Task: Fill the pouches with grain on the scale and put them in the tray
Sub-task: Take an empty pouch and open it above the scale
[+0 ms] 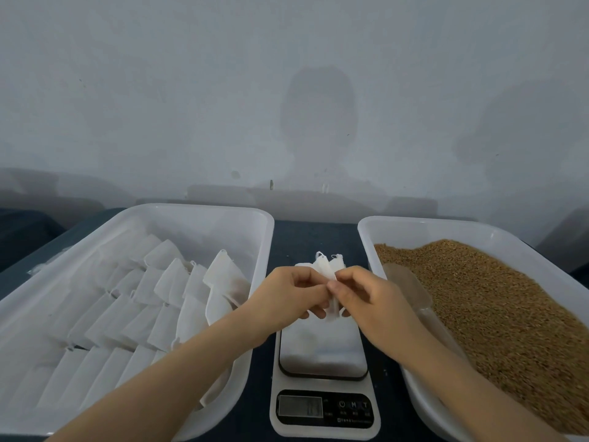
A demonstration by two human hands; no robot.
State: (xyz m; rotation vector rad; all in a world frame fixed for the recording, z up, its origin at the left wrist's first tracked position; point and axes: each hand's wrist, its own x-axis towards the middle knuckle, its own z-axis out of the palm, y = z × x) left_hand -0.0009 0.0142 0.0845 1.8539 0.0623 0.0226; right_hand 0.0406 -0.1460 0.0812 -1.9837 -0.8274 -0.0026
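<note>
Left grip [294, 290] and right grip [360, 291]: fingers curled, both pinching a white pouch [328, 271] by its edges, in the air over the 12 o'clock end of the digital scale [323, 355]. Apparently no grain in it yet.

Pouch tray [197, 209], rows of white pouches inside, at 9 o'clock of the scale. Grain tray [446, 226] at 3 o'clock, with a translucent scoop [406, 282] lying on the grain [494, 298].

Risks:
- Two pouches clinging together and passing as one.
- Mouth left half open, spilling grain onto the platform and falsifying the weight.

Legible on the scale panel: power symbol, "M", "T". Display [299, 405] digits and small print too blurred to read. No brand visible.
</note>
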